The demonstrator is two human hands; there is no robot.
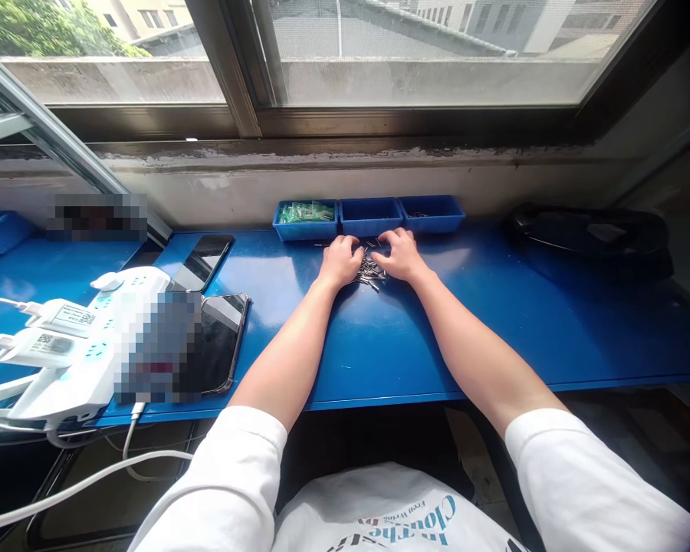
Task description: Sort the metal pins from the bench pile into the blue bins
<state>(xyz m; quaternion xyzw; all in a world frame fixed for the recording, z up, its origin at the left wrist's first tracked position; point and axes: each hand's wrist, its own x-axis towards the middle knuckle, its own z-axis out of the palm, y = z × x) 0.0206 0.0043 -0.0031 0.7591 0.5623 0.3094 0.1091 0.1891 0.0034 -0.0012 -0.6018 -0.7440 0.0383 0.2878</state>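
A loose pile of small, slim metal pieces [370, 271], dark and silvery, lies on the blue tabletop in front of the bins. Their exact kind is too small to make out. My left hand [340, 261] rests at the pile's left side, fingers curved and thumb apart from them. On the other side, my right hand [401, 254] is cupped the same way, its thumb and fingers spread at the pile's edge. Both hands touch or nearly touch the pieces, and neither visibly grips one. A few pieces lie apart, near the fingertips.
Behind the hands stand three blue bins: the left bin [306, 231] holds green-looking packets, the middle bin [371, 228] and the right bin [437, 224] hold small dark bits. Two phones, one a black phone [223, 345], and a white power strip [104, 337] lie left. A dark bag [595, 241] sits right.
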